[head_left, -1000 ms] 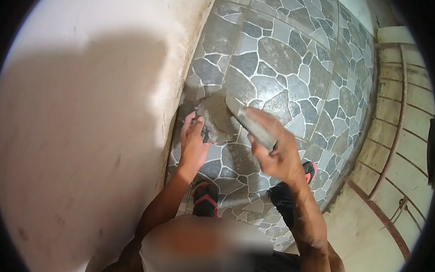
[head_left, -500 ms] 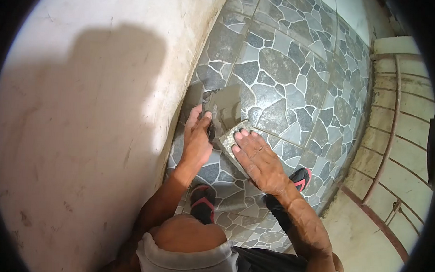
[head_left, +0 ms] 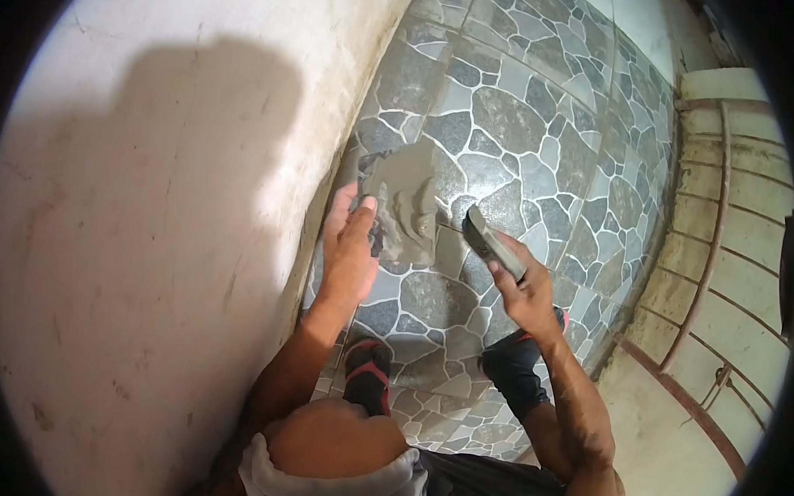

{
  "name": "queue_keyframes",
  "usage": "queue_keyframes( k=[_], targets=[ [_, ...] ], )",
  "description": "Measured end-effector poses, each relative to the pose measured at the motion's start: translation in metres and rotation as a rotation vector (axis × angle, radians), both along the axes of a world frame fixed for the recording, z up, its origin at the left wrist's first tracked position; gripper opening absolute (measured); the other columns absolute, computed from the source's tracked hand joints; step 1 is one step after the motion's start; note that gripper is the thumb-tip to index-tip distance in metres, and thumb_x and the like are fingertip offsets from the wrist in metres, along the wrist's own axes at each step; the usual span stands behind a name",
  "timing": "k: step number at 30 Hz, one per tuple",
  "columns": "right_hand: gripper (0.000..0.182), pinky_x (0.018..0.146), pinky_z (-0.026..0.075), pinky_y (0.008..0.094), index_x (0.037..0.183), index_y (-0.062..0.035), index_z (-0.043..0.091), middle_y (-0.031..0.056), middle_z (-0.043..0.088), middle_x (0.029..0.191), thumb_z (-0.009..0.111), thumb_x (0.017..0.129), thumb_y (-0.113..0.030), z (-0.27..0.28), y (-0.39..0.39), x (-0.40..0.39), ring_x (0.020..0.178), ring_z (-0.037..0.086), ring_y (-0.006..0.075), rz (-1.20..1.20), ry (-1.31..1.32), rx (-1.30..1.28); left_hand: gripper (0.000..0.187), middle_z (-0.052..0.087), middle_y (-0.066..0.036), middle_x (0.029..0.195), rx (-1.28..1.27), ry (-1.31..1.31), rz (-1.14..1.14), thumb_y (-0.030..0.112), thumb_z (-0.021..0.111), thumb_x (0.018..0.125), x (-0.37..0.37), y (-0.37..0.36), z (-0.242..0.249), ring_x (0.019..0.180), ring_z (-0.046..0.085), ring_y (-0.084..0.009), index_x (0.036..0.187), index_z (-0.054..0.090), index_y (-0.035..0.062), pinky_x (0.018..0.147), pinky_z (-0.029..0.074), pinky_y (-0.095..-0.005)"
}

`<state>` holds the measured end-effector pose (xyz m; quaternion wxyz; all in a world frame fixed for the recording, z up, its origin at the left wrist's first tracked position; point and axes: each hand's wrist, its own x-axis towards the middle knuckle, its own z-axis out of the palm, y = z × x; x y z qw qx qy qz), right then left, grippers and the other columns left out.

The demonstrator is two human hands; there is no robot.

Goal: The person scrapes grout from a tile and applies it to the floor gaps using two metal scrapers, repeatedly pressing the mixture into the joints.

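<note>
Wet grey mortar (head_left: 409,192) lies in a ridged heap on a flat board (head_left: 407,254). My left hand (head_left: 352,242) grips this board by its left side, thumb on top, above the tiled floor. To its right, my right hand (head_left: 528,292) is closed around a block-like float (head_left: 499,248), turned on its edge. A dab of mortar shows on the float's far end. The float and the board are apart. The underside of the board is hidden.
A pale, scuffed wall (head_left: 179,240) rises close on the left, with a shadow on it. The stone-patterned tile floor (head_left: 506,121) stretches ahead. On the right stands a rusty metal railing (head_left: 712,250). My sandalled feet are below my hands.
My right hand has drawn the float right, away from the board, and turned it from flat under the palm onto its edge. The board has shifted slightly left, showing more mortar.
</note>
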<state>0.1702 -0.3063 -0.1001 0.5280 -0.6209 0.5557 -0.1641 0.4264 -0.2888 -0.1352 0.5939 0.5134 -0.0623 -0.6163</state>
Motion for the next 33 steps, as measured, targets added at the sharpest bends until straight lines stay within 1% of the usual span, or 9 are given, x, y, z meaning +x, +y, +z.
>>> queue_keyframes(
  k=[3, 4, 7, 10, 20, 23, 26, 29, 33],
  targets=[
    [0.042, 0.096, 0.048, 0.0341, 0.132, 0.0036, 0.053, 0.0106, 0.065, 0.117, 0.062, 0.094, -0.011, 0.001, -0.002, 0.003, 0.106, 0.061, 0.0172, -0.316, -0.446, 0.253, 0.029, 0.062, -0.005, 0.117, -0.073, -0.038, -0.007, 0.011, 0.048, 0.102, 0.007, 0.001, -0.014, 0.105, 0.06, -0.0139, 0.13, 0.051, 0.0053, 0.089, 0.051, -0.0326],
    [0.045, 0.094, 0.048, 0.0328, 0.131, 0.0055, 0.052, 0.0124, 0.064, 0.117, 0.066, 0.091, -0.009, 0.004, -0.005, 0.004, 0.107, 0.061, 0.0182, -0.379, -0.549, 0.312, 0.029, 0.062, -0.005, 0.117, -0.068, -0.04, 0.001, 0.01, 0.048, 0.102, 0.007, 0.003, -0.016, 0.104, 0.06, -0.0137, 0.13, 0.051, 0.0053, 0.089, 0.051, -0.0322],
    [0.046, 0.092, 0.047, 0.0303, 0.129, 0.0074, 0.052, 0.0116, 0.064, 0.115, 0.068, 0.088, -0.009, 0.011, -0.012, 0.013, 0.104, 0.061, 0.0179, -0.437, -0.792, 0.406, 0.03, 0.062, -0.006, 0.116, -0.064, -0.076, -0.026, 0.009, 0.047, 0.102, 0.007, 0.008, -0.024, 0.103, 0.06, -0.0128, 0.131, 0.05, 0.004, 0.088, 0.051, -0.0308],
    [0.047, 0.091, 0.047, 0.028, 0.127, 0.0087, 0.052, 0.0108, 0.063, 0.114, 0.069, 0.087, -0.007, 0.012, -0.02, 0.011, 0.103, 0.06, 0.0162, -0.384, -0.792, 0.41, 0.031, 0.062, -0.006, 0.115, -0.077, -0.079, -0.057, 0.007, 0.047, 0.101, 0.007, 0.008, -0.02, 0.101, 0.06, -0.012, 0.132, 0.049, 0.002, 0.087, 0.05, -0.0296],
    [0.031, 0.08, 0.05, 0.026, 0.117, -0.0007, 0.065, 0.0028, 0.068, 0.102, 0.063, 0.086, -0.007, 0.05, -0.042, 0.027, 0.088, 0.061, 0.0086, 0.065, -0.225, 0.027, 0.031, 0.062, -0.007, 0.113, -0.077, -0.069, -0.132, 0.005, 0.045, 0.101, 0.003, 0.007, -0.018, 0.096, 0.06, -0.0102, 0.132, 0.047, 0.0004, 0.085, 0.05, -0.0268],
    [0.037, 0.079, 0.051, 0.0276, 0.117, -0.0013, 0.064, 0.0059, 0.068, 0.102, 0.058, 0.08, -0.001, 0.063, -0.042, 0.037, 0.088, 0.063, 0.011, 0.152, -0.17, 0.013, 0.03, 0.062, -0.007, 0.112, -0.099, -0.088, -0.107, 0.004, 0.045, 0.101, 0.003, 0.009, -0.025, 0.095, 0.06, -0.0101, 0.131, 0.047, 0.0004, 0.084, 0.05, -0.0271],
    [0.046, 0.079, 0.052, 0.0296, 0.117, -0.002, 0.064, 0.0109, 0.068, 0.103, 0.055, 0.072, 0.003, 0.056, -0.038, 0.039, 0.087, 0.065, 0.0169, 0.305, -0.165, -0.176, 0.03, 0.063, -0.007, 0.111, -0.092, -0.111, -0.105, 0.004, 0.045, 0.101, 0.003, 0.01, -0.027, 0.095, 0.061, -0.0103, 0.131, 0.047, 0.0003, 0.083, 0.051, -0.0272],
    [0.05, 0.078, 0.052, 0.0309, 0.116, -0.0024, 0.064, 0.0149, 0.068, 0.105, 0.055, 0.067, 0.003, 0.056, -0.03, 0.039, 0.086, 0.066, 0.0222, 0.266, -0.129, -0.18, 0.031, 0.063, -0.007, 0.112, -0.054, -0.092, -0.138, 0.005, 0.046, 0.101, 0.003, 0.012, -0.026, 0.097, 0.06, -0.0106, 0.132, 0.047, 0.0002, 0.084, 0.05, -0.0275],
    [0.047, 0.076, 0.052, 0.0301, 0.116, -0.0023, 0.064, 0.0148, 0.068, 0.103, 0.056, 0.07, 0.002, 0.048, -0.03, 0.019, 0.084, 0.066, 0.0226, 0.364, 0.032, -0.108, 0.032, 0.062, -0.007, 0.111, -0.021, -0.063, -0.104, 0.006, 0.048, 0.1, 0.0, 0.014, -0.029, 0.097, 0.059, -0.0102, 0.132, 0.047, -0.0001, 0.085, 0.049, -0.0266]
  ],
)
